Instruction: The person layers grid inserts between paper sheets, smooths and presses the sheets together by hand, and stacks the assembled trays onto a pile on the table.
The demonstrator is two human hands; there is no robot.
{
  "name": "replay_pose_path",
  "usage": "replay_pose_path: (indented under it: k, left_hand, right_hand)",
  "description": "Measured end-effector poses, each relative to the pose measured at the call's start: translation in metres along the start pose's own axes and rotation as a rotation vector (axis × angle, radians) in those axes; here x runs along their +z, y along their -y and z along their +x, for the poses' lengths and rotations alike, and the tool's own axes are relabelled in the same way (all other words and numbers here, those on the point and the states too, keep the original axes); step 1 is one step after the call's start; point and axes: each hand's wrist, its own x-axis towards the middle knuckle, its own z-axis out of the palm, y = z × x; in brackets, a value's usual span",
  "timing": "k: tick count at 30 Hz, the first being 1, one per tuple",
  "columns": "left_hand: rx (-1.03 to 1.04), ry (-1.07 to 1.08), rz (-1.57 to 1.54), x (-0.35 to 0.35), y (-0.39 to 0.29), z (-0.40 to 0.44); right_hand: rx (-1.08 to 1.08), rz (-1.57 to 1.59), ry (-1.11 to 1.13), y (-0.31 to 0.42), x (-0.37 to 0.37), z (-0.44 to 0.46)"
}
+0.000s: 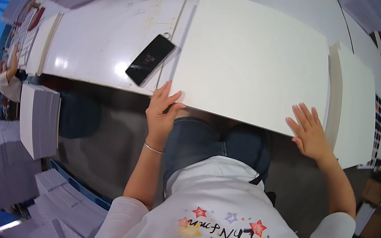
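Note:
A large white sheet or board lies on the table in front of me; whether it is one piece or several stacked ones I cannot tell. At its near left corner is my left hand, fingers stretched out and thumb apart, touching the edge. My right hand rests on the near right part of the board with its fingers spread, the thumb by the front edge. Just beyond my left hand, a dark-screened phone with a ring at one end lies on the table.
Right of the board stands a white stack. The white table has a seam and a near edge. Paper stacks stand at the left, with more piles below. A co-worker is at the far left.

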Motion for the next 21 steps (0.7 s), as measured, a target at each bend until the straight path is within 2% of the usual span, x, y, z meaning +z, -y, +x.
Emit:
replay_pose_path:
  k: [4,6,8,10,12,14,16,19,21]
  left_hand:
    - [-0.015,0.009,-0.012,0.002,0.007,-0.005]
    - [-0.13,-0.038,-0.075,-0.001,-0.007,-0.005]
    - [-0.15,-0.027,-0.14,-0.002,-0.001,-0.009]
    - [-0.145,-0.055,-0.224,0.001,-0.003,-0.009]
    - [-0.211,-0.037,-0.386,0.006,-0.004,-0.005]
    - [-0.303,-0.071,-0.439,0.013,-0.011,0.001]
    - [-0.398,-0.14,-0.479,0.019,-0.016,0.005]
    - [-0.354,-0.202,-0.485,0.023,-0.011,0.003]
    - [-0.322,-0.184,-0.457,0.023,-0.005,0.001]
  right_hand:
    - [-0.018,0.019,0.012,-0.002,-0.002,0.001]
    - [-0.034,0.116,-0.018,0.0,-0.011,0.004]
    - [-0.037,0.152,-0.039,-0.006,-0.013,0.015]
    - [0.05,0.251,-0.156,-0.008,-0.014,0.031]
    - [0.108,0.196,-0.164,-0.002,-0.019,0.067]
    - [0.081,0.079,-0.039,0.006,-0.021,0.108]
    - [0.03,-0.005,-0.046,0.014,-0.023,0.147]
    - [0.046,0.017,-0.045,0.018,-0.038,0.207]
    - [0.113,0.119,-0.125,0.007,-0.041,0.251]
